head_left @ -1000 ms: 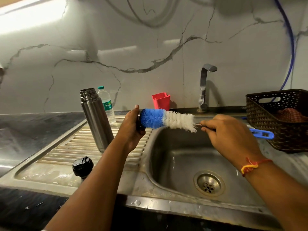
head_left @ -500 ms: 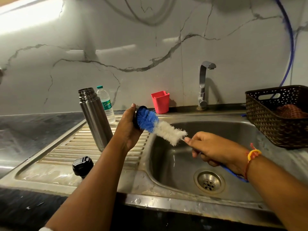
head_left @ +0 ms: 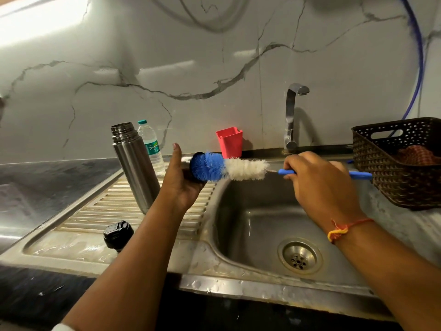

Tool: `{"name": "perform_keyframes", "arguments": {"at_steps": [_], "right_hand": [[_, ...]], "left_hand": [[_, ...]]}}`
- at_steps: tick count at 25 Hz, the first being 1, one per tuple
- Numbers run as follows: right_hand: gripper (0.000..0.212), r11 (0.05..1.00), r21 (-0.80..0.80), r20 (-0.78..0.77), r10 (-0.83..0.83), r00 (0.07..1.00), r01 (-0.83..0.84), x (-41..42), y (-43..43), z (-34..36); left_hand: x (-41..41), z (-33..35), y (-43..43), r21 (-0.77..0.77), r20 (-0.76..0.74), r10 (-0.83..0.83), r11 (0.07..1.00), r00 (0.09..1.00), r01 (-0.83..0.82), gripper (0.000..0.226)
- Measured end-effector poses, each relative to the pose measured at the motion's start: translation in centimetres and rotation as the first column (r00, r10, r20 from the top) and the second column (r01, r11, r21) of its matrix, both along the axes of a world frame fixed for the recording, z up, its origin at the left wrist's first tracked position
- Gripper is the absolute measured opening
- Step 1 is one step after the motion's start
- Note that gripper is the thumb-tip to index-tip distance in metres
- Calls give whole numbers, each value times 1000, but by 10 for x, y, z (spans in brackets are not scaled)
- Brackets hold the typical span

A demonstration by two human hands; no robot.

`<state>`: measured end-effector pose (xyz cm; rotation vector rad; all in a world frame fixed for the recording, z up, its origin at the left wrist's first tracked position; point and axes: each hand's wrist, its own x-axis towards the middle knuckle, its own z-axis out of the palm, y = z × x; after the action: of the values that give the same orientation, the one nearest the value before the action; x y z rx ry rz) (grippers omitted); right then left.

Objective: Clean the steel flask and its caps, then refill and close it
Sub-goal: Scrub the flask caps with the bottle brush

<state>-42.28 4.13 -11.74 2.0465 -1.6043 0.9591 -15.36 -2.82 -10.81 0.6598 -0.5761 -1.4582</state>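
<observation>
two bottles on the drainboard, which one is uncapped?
The steel flask, standing in front: its threaded mouth is bare. The plastic water bottle just behind it wears its green cap. A black cap sits apart on the drainboard.

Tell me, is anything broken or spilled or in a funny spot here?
Nothing looks broken or tipped. The steel flask stands upright and open on the wet draining board, its black cap lying apart near the front edge. Dark cracks on the wall look like marble veins.
</observation>
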Motion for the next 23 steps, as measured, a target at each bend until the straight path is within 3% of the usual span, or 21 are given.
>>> {"name": "perform_keyframes", "arguments": {"at_steps": [2,4,6,8,9,11,13,14,16,18,21,23], "right_hand": [[17,1000,-4,-19,20,1000,-20,2,0,1],[19,992,101,27,72,997,-74,5,0,3],[21,952,252,144,140,980,-173,9,1,4],[24,837,430,376,174,910,-338,14,6,6],[26,750,486,544,143,827,-449,16,9,6],[31,568,477,833,-49,550,-671,16,16,8],[32,463,413,911,-224,347,-784,12,20,11],[31,437,417,908,-244,340,-797,11,22,12],[22,457,480,871,-147,468,-749,13,24,12],[12,597,510,754,35,656,-619,19,25,8],[12,811,412,459,208,864,-415,20,20,1],[10,903,329,230,207,951,-276,16,17,0]], "left_hand": [[0,-1,-2,-6,-14,12,1000,1000,-12,49],[3,-3,-4,-3,-36,16,1000,999,-16,42],[8,-6,-6,-17,-40,23,1000,999,-23,38],[10,-7,-4,-45,-22,-30,999,999,29,42],[11,-8,-3,-59,-12,-50,997,999,49,47],[11,-11,-4,-78,-1,-65,995,998,65,50],[10,-11,-4,-77,-10,-45,996,999,44,47],[8,-10,-4,-75,-26,-28,997,999,26,48],[9,-9,-7,-55,-13,36,998,999,-37,54],[12,-8,-8,-24,96,113,994,989,-111,47],[15,-5,-9,12,90,168,985,982,-170,24],[16,-2,-8,53,40,163,985,986,-165,17]]}}
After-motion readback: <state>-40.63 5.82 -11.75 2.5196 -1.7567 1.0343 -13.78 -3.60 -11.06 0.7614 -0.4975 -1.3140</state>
